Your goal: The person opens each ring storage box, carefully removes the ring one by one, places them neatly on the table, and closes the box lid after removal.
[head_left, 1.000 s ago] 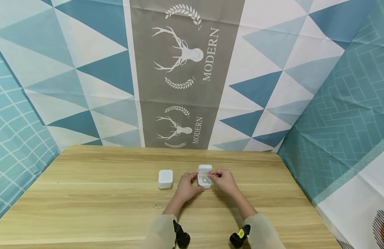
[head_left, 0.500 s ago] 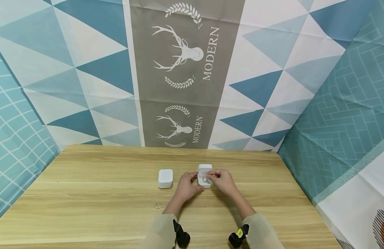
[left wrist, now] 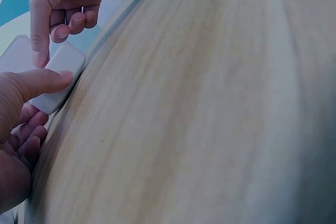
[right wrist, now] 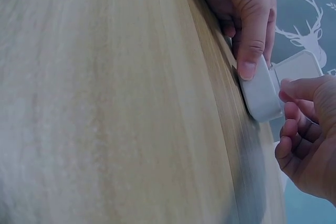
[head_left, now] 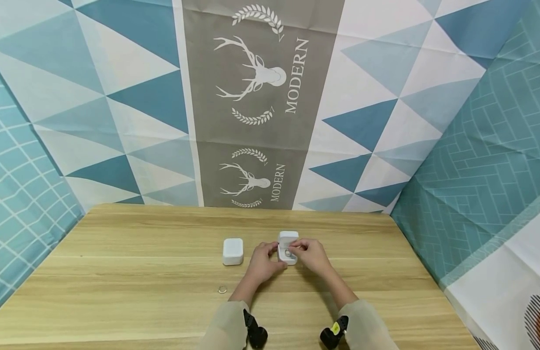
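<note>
A small white ring box (head_left: 287, 261) stands with its lid (head_left: 288, 235) raised, and a ring (head_left: 287, 253) sits in it. My left hand (head_left: 263, 265) grips the box from the left; its thumb lies along the front wall in the left wrist view. From the right, my right hand (head_left: 314, 255) reaches over the opening, thumb and index finger pinching at the ring's upper edge. In the right wrist view these fingertips (right wrist: 287, 88) meet just inside the box, hiding the ring there.
A second white ring box (head_left: 232, 251), closed, stands left of my left hand. Nearer the front lies another ring (head_left: 222, 289) on the wooden table (head_left: 134, 277). Patterned cloth (head_left: 248, 97) hangs behind the table's far edge.
My right hand's fingertips have shifted slightly left and down toward the middle of the box. The left hand and the open box keep their place.
</note>
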Demonstrator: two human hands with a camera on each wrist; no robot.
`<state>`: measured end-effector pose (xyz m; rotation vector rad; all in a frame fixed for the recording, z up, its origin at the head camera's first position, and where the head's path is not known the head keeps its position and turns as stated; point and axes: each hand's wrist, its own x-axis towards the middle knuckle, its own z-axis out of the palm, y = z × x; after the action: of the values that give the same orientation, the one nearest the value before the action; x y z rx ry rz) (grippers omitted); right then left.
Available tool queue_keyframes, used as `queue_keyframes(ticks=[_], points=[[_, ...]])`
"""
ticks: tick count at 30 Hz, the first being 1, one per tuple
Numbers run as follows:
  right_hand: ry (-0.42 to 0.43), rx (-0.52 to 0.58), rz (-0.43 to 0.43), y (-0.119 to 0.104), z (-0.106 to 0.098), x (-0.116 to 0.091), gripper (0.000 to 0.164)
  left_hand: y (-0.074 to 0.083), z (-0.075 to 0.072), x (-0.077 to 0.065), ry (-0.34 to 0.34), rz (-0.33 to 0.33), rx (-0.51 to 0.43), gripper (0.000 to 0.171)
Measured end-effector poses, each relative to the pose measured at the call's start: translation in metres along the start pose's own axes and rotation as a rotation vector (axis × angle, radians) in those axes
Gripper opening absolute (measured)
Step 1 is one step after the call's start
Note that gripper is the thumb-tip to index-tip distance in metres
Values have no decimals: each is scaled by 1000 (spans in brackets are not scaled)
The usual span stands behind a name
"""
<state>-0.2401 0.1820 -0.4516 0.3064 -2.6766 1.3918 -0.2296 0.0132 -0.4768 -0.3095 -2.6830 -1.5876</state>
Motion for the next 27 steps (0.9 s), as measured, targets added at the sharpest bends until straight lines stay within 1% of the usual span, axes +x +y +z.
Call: queue_keyframes(ticks=[1,4,13,20,27], points=[[1,3,30,0,0,1,9,0,0,0,1,1,2,68],[1,-15,61,-1,2,3,8,0,0,0,-1,1,3,68],[1,-48,60,0,5,4,6,1,-1,-1,-3,4,-11,69],[-7,-44,73,-1,5,4,6,2,-1,-2,-2,2,-11,68],[-5,-39,52,-2,5,4,6,4,-2,-2,2,11,-11,68]])
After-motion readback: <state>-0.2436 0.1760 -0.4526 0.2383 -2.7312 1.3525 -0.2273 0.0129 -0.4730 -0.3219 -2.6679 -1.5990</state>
